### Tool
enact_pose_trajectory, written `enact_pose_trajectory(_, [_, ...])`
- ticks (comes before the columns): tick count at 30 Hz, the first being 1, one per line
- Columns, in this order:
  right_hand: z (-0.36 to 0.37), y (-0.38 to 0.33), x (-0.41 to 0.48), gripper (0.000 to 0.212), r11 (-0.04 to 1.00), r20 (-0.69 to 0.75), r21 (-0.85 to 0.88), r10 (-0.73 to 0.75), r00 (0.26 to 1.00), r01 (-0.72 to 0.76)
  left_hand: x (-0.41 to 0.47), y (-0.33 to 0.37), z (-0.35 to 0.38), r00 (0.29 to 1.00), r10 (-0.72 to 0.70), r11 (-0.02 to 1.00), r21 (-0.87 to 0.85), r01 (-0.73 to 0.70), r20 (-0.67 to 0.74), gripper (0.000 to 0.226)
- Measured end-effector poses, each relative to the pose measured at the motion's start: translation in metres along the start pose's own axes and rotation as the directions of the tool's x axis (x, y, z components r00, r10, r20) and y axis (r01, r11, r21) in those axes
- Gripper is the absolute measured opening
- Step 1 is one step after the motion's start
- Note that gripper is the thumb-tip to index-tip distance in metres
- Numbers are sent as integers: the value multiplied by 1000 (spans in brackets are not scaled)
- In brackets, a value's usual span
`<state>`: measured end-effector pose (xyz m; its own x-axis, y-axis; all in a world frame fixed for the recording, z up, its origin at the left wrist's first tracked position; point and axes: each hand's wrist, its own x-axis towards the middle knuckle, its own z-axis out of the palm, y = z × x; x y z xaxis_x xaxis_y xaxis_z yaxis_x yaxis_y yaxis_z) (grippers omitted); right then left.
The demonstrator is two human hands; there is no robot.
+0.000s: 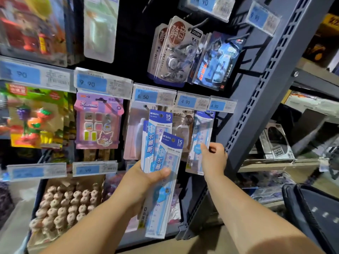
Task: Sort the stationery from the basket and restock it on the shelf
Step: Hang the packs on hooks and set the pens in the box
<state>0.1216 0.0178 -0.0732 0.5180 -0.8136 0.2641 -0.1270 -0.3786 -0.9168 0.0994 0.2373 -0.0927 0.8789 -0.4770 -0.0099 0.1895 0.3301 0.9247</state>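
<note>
Left hand (146, 178) grips fanned ruler packs (161, 143), thumb across them. Right hand (213, 154) pinches the hanging ruler pack (200, 132), apparently hooked on a peg (207, 113) above the pinch (view blurred). Risks: the loose fan slips below the thumb; a tug unhooks the pack.

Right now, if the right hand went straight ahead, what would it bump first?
Most likely the hanging ruler pack. The right hand has a fingertip on or just before it, but depth is unclear.
</note>
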Motion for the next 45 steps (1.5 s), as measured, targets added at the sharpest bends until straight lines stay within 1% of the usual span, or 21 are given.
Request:
enact_pose_trajectory(2, [-2, -5, -8, 31, 998, -35, -3, -58, 998, 58, -1, -1, 2, 1000, 2, 1000, -20, -3, -11, 31])
enact_pose_trajectory(3, [-4, -8, -14, 28, 995, -36, -16, -97, 995, 97, -1, -2, 3, 1000, 4, 1000, -13, -5, -14, 31])
enact_pose_trajectory(4, [-5, -12, -22, 21, 991, 19, -17, -133, 991, 133, -4, -2, 4, 1000, 9, 1000, 2, -9, -23, 32])
enact_pose_trajectory(5, [-6, -15, -30, 18, 987, 139, 17, -161, 977, 160, -6, -3, 4, 999, 17, 1000, 20, -16, -34, 32])
enact_pose_trajectory(6, [-7, -18, -38, 21, 983, 315, 92, -180, 932, 159, -7, -4, 4, 998, 24, 999, 24, -22, -52, 32])
enact_pose_trajectory(7, [-10, -22, -48, 25, 979, 506, 167, -183, 843, 113, -11, -4, 4, 996, 34, 999, 18, -32, -79, 31])
enact_pose_trajectory(8, [-14, -24, -56, 29, 977, 668, 201, -187, 720, 68, -12, -5, 4, 993, 41, 999, 3, -41, -108, 31])
enact_pose_trajectory(9, [-17, -25, -64, 33, 978, 787, 207, -191, 587, 42, -15, -5, 3, 989, 46, 999, -6, -48, -137, 32])
enact_pose_trajectory(10, [-19, -24, -69, 38, 981, 861, 191, -187, 473, 39, -17, -6, 2, 986, 57, 998, -8, -59, -156, 35])
enact_pose_trajectory(11, [-20, -22, -74, 43, 987, 902, 156, -162, 400, 48, -19, -7, 2, 985, 68, 998, -5, -70, -160, 40])
enact_pose_trajectory(12, [-21, -20, -77, 46, 990, 923, 118, -136, 361, 70, -22, -8, 1, 984, 76, 997, -2, -77, -162, 45])
enact_pose_trajectory(13, [-23, -18, -80, 48, 992, 929, 85, -111, 352, 89, -24, -8, 2, 983, 77, 997, -7, -80, -169, 46])
enact_pose_trajectory(16, [-27, -16, -84, 41, 994, 922, 82, -105, 373, 76, -29, -5, 8, 974, 92, 995, -15, -97, -205, 31])
enact_pose_trajectory(18, [-32, -17, -84, 28, 992, 905, 122, -104, 412, -18, -32, -2, 12, 971, 84, 996, 10, -84, -225, 30])
enact_pose_trajectory(21, [-42, -20, -82, 17, 978, 861, 158, -70, 504, -135, -36, 1, 14, 974, 69, 995, 89, -51, -217, 36])
enact_pose_trajectory(24, [-52, -16, -70, 13, 950, 767, 242, -64, 638, -195, -37, 0, 16, 971, 47, 996, 83, -28, -236, 17])
enact_pose_trajectory(27, [-57, -9, -53, 13, 949, 616, 284, -72, 785, -136, -36, -3, 17, 968, 21, 998, 58, -7, -250, 15])
enact_pose_trajectory(32, [-59, -4, -27, 21, 945, 399, 319, -63, 915, -74, -35, -5, 20, 974, 7, 1000, 22, -2, -226, 18])
enact_pose_trajectory(35, [-53, -7, -17, 25, 944, 338, 323, -48, 940, -68, -33, -7, 18, 976, 2, 999, 42, 8, -220, 29])
enact_pose_trajectory(40, [-38, -5, -5, 25, 970, 273, 242, -33, 961, -36, -30, -4, 11, 972, 7, 997, 78, 12, -237, 25])
enact_pose_trajectory(45, [-25, -4, 0, 27, 971, 225, 227, 21, 974, -73, -29, 0, 4, 972, -2, 998, 57, 16, -236, 23])
